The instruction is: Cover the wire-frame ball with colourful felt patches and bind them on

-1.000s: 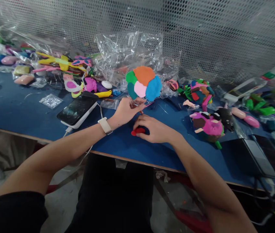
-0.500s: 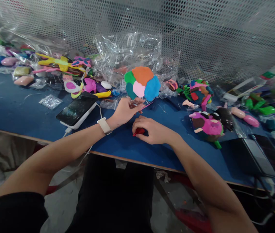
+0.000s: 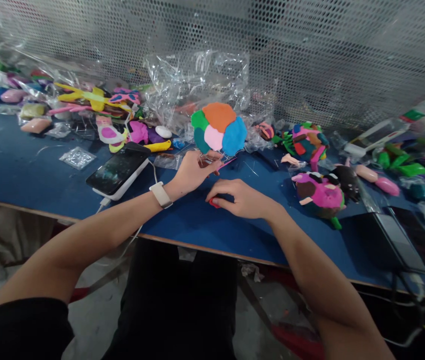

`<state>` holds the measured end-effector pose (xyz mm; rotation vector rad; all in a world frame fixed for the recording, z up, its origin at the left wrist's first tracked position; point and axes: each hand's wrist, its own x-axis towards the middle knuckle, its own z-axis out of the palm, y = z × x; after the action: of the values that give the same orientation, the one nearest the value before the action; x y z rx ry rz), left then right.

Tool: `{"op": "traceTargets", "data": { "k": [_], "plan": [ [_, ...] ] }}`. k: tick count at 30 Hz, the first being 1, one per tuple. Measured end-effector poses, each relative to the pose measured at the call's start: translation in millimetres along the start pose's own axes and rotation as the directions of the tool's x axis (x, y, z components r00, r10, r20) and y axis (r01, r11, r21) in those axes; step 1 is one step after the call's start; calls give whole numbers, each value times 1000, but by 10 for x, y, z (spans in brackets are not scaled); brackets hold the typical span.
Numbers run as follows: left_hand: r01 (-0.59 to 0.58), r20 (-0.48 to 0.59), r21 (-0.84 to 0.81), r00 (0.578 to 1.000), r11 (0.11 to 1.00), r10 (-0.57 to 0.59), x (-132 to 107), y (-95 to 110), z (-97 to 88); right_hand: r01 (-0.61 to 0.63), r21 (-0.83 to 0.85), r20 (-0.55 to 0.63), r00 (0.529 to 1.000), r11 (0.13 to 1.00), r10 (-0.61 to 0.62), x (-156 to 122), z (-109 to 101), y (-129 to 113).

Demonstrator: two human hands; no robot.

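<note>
My left hand (image 3: 196, 171), with a pale band on its wrist, is closed on the lower edge of a wire frame covered with modelling clay (image 3: 214, 138). Patches of orange, green, teal, light pink and blue form the rounded clay face, and thin wires show beneath it. A slim pink piece (image 3: 228, 162) sticks out by the left fingertips; I cannot tell what it is. Just nearer to me, my right hand (image 3: 240, 199) pinches a small lump of red modelling clay (image 3: 214, 202) low over the table, mostly hidden by the fingers.
On the blue table (image 3: 197, 225) a phone (image 3: 117, 172) lies on a white block at left, near a yellow-handled tool (image 3: 159, 146). Clay figures (image 3: 319, 195) and a black device (image 3: 388, 245) stand at right. Clear plastic bags (image 3: 201, 85) lean against the mesh wall (image 3: 310, 60).
My right hand has shifted slightly right and turned, its fingers closer round the red clay, so less of it shows. The left hand and the clay-covered frame have hardly moved.
</note>
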<state>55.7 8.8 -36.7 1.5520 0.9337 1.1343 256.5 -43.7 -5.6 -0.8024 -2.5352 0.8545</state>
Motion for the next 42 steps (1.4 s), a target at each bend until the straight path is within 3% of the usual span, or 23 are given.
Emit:
{"op": "traceTargets", "data": {
  "k": [5,9,12,18,22,26,32,37,42],
  "plan": [
    [16,-12,-4,1000,1000,-16,0,17,-5,-77,134,-143,985,988,96,-18,-30,27],
    [8,3,20,1000,1000,-8,13,5,-14,-112,333,-293,932,936,215,-22,23,65],
    [-32,11,29,999,999,31,24,-32,-17,-64,408,-435,863,911,255,-4,85,69],
    [-43,70,-20,997,999,44,7,-49,-13,-33,351,-689,667,936,282,60,137,64],
    [-64,140,-29,988,998,67,-8,-31,-6,-13,309,-759,600,951,255,74,102,88],
    [-111,183,12,977,994,107,-8,-53,-8,20,305,-774,587,952,236,84,94,77],
    [-121,254,60,962,991,102,-34,-54,5,-32,243,-797,563,969,219,87,151,52],
    [-97,305,-3,948,995,93,-66,-56,35,-112,86,-805,578,990,135,65,164,57],
    [-77,287,-38,954,996,85,-74,-58,35,-138,-4,-792,605,990,81,50,126,19]
  ]
}}
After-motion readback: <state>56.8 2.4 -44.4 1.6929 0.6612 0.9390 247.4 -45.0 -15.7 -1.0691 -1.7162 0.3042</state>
